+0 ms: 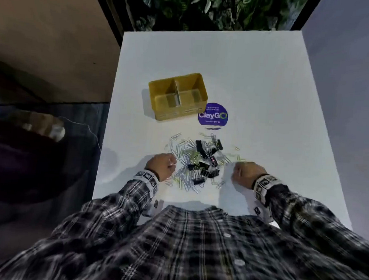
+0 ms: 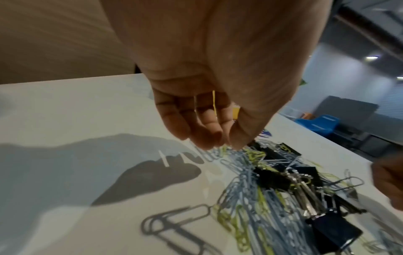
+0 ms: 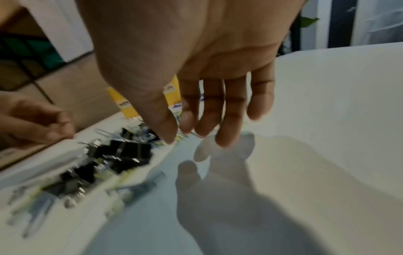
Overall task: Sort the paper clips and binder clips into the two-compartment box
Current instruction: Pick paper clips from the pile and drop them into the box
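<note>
Clips [image 1: 196,159] lie heaped and tangled between both hands, near the empty yellow box [image 1: 177,96]; left hand [image 1: 162,166] seems to pinch something thin, right hand [image 3: 196,77] hangs loose, holding nothing; linked clips may drag neighbours into the wrong compartment.

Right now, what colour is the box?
Yellow: the box shows best in the head view.

Office-like common room: white table [image 1: 257,83]; plant wall [image 1: 207,8]; blue chair [image 2: 318,123].

Yellow box [image 1: 177,96], clip pile [image 1: 196,162] (mixed), hands flanking
</note>
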